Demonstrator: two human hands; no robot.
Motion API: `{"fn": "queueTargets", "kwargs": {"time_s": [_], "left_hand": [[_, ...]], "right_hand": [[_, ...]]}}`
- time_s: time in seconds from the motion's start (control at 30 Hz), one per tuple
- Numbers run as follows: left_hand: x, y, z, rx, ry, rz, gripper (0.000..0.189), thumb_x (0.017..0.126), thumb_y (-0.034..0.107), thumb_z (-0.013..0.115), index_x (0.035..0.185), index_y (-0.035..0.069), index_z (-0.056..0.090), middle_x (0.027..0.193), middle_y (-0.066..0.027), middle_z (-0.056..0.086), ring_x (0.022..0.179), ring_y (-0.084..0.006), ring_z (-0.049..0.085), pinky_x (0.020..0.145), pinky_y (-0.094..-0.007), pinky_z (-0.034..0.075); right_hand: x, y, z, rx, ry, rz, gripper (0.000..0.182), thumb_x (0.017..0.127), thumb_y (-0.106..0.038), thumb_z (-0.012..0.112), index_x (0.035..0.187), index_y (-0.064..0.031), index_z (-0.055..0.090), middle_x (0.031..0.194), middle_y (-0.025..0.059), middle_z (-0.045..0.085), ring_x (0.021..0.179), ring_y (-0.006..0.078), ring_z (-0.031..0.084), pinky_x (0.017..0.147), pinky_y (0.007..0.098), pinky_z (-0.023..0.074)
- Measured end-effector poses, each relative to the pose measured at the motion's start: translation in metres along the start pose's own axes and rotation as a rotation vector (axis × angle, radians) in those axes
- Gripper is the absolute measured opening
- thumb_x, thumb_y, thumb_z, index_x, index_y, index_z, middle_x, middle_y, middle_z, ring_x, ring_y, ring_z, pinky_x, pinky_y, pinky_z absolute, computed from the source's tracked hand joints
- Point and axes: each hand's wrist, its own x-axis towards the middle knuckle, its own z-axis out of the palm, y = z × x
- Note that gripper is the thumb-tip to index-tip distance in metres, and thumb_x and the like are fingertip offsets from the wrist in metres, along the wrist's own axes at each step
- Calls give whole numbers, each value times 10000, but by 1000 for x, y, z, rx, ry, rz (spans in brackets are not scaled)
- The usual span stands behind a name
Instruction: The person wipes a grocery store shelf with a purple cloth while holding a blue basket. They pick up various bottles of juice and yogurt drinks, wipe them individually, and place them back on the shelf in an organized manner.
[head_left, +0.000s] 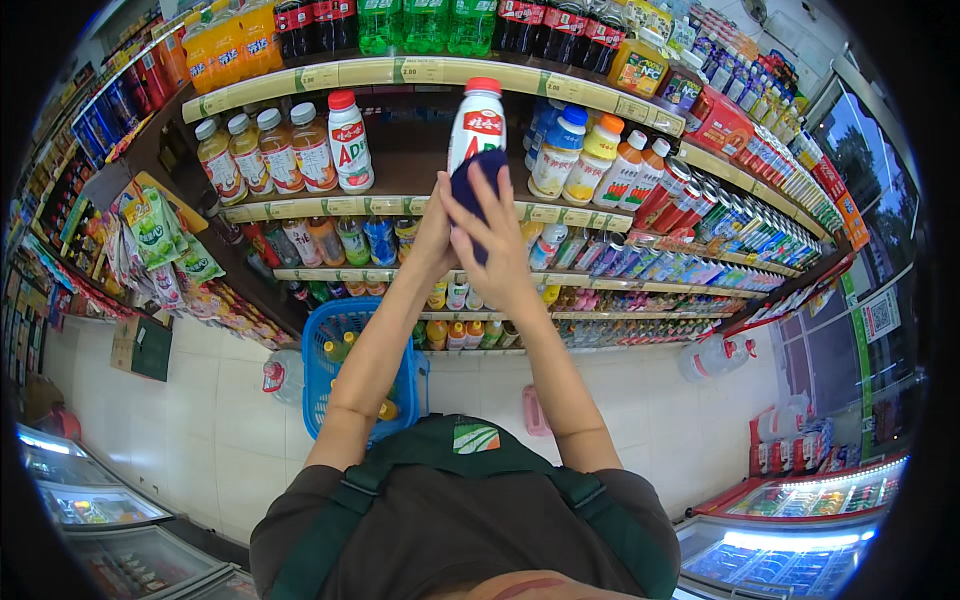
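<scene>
My left hand holds a white plastic drink bottle with a red cap, upright in front of the shelf. My right hand presses a dark blue cloth against the bottle's lower part, with its fingers spread over the cloth. The bottle's base is hidden by the cloth and hands. A similar white bottle with a red cap stands on the shelf to the left, beside several tea bottles. Right of the held bottle are a blue-capped bottle and an orange-capped one.
Shelf edges with price strips run above and below the hands. A blue plastic basket containing bottles is at the lower left, near a large water jug. Hanging snack packets lie farther left. A pink object rests on the floor.
</scene>
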Motion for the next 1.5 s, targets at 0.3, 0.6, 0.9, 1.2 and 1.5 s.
{"fn": "queueTargets", "kwargs": {"time_s": [0.3,0.6,0.9,1.2,1.5], "left_hand": [[4,-4,-14,-359,-223,-273,620,936,606,374,1125,52,580,891,-150,653,735,-294,655,621,-414,547],[32,20,-75,507,414,289,470,951,454,535,1097,30,394,1014,-97,494,902,-163,522,778,-308,457],[21,62,-111,989,661,631,405,877,143,627,1227,39,452,1193,-154,430,999,-238,547,844,-353,482],[59,94,-66,1878,571,1061,633,790,183,700,1334,27,417,1273,-183,461,1134,-365,427,956,-474,328],[99,104,-70,1855,581,924,498,748,146,741,1143,7,471,986,-197,573,912,-406,523,786,-459,426]], "right_hand": [[65,48,1,1350,20,586,473,817,-176,720,1205,-27,495,1069,87,629,898,155,636,754,287,525],[55,61,59,876,-91,459,799,659,-188,857,1272,-45,365,1151,103,580,1066,195,576,901,342,471],[101,120,156,487,-187,436,966,490,-344,923,1229,-56,371,1142,200,617,1091,334,602,910,395,471],[93,152,183,449,-486,421,1023,621,-541,810,1354,-3,341,1254,253,536,1179,357,535,970,398,439],[49,195,70,-500,-806,366,762,905,-691,194,1443,-187,388,1532,75,277,1407,333,245,1155,384,210]]}}
